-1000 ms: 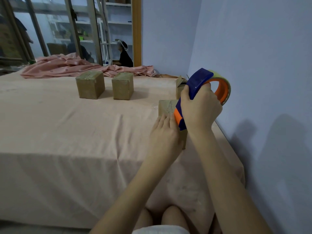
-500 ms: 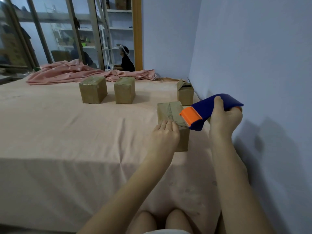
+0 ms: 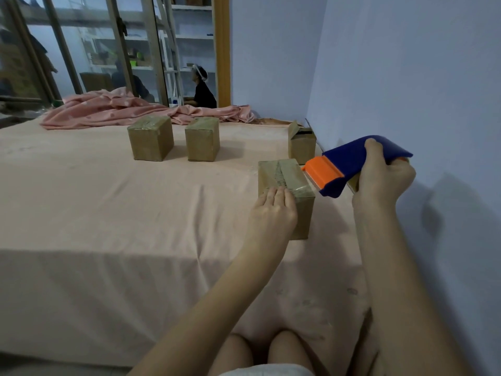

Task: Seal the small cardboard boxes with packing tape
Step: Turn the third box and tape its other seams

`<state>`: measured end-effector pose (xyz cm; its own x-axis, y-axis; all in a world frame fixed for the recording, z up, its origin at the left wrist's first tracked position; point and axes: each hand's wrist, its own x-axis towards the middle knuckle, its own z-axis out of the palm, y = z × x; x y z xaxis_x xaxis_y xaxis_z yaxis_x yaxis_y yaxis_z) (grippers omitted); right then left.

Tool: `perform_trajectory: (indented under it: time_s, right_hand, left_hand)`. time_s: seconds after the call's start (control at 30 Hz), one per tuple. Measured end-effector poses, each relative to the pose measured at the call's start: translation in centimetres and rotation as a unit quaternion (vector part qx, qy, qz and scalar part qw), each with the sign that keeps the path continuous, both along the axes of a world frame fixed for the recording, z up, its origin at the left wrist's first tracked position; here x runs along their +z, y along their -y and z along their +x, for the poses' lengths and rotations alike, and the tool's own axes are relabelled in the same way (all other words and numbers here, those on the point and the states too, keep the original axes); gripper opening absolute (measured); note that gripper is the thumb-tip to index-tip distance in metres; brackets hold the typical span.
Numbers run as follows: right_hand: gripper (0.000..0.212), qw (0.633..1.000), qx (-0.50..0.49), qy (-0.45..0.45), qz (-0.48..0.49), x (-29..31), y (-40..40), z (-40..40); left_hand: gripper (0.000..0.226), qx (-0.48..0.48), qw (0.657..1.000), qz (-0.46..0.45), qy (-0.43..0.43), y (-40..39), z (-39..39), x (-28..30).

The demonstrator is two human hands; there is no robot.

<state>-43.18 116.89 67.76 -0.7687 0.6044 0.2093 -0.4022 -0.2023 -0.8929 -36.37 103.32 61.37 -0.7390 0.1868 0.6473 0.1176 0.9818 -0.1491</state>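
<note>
My left arm reaches forward over the pink-covered table [image 3: 108, 207], and the left hand [image 3: 272, 210] lies flat, fingers straight, against the near top edge of the nearest cardboard box [image 3: 287, 185] — tape runs glossy across its top. My right arm is raised beside the wall, the right hand [image 3: 382, 177] curled round the blue-and-orange tape dispenser [image 3: 344, 165], its orange end just beside the box's far right corner. Two closed boxes [image 3: 150, 138] stand well apart farther back; an open box [image 3: 302, 145] sits behind.
</note>
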Motion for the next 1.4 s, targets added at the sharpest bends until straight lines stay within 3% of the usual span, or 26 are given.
perform_trajectory:
  time_s: [0.2,0.33,0.63,0.87,1.13,1.27,1.4]
  right_hand:
    - [0.007,0.991,-0.003,0.055,-0.124,-3.2,1.0,0.2]
    - [0.009,0.987,0.040,0.072,-0.141,-3.6,3.1,0.5]
    - [0.017,0.942,0.100,0.148,-0.285,-4.1,7.0,2.1]
    - [0.012,0.935,0.095,0.203,-0.277,-6.0,8.1,2.2]
    - [0.009,0.963,0.064,0.117,-0.233,-5.4,7.8,2.1]
    - [0.032,0.979,0.052,0.066,-0.183,-4.3,7.4,2.0]
    - [0.036,0.987,0.053,0.055,-0.144,-3.8,7.2,1.8]
  left_hand:
    - [0.041,-0.009,1.000,0.020,0.001,1.2,0.1,0.2]
    - [0.042,0.008,0.999,0.041,0.016,3.5,0.5,0.8]
    - [0.038,0.033,0.999,0.026,0.025,6.9,1.9,2.0]
    - [0.057,0.058,0.995,-0.047,0.064,6.4,1.0,1.4]
    - [0.049,0.019,0.998,-0.054,-0.001,5.4,0.6,-0.2]
    - [0.044,0.010,0.999,-0.042,-0.029,5.5,0.6,-0.8]
    - [0.037,0.010,0.999,-0.031,-0.035,5.5,0.6,-0.9]
